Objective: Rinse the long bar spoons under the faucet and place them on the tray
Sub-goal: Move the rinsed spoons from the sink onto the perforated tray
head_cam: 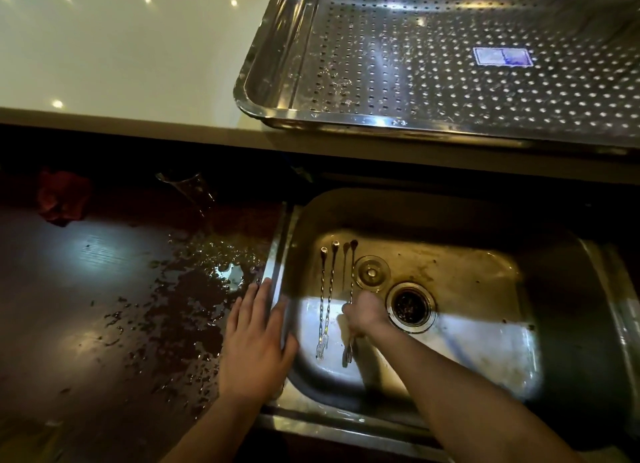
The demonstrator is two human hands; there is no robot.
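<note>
Bar spoons (325, 296) lie side by side on the sink (485, 272) floor, centre frame. Right hand (363, 315) closes on the rightmost spoon's stem, hiding its middle. Left hand (254, 338) lies flat and spread on the sink's left rim. Perforated tray (277, 67) fills the upper right, cut off by the frame.

Left hand (254, 338): flat, palm down, fingers extended and slightly spread, pointing away from the body, thumb side toward the right hand. Forearm runs in from the bottom edge, roughly straight, wrist in line with it. Not gripping anything.

Right hand (363, 315): reached forward and lower than the left, back of the hand up, fingers curled under in a loose closed pinch; fingertips hidden beneath the hand. Right forearm enters from the lower right corner on a diagonal, bare, wrist bent slightly down.
</note>
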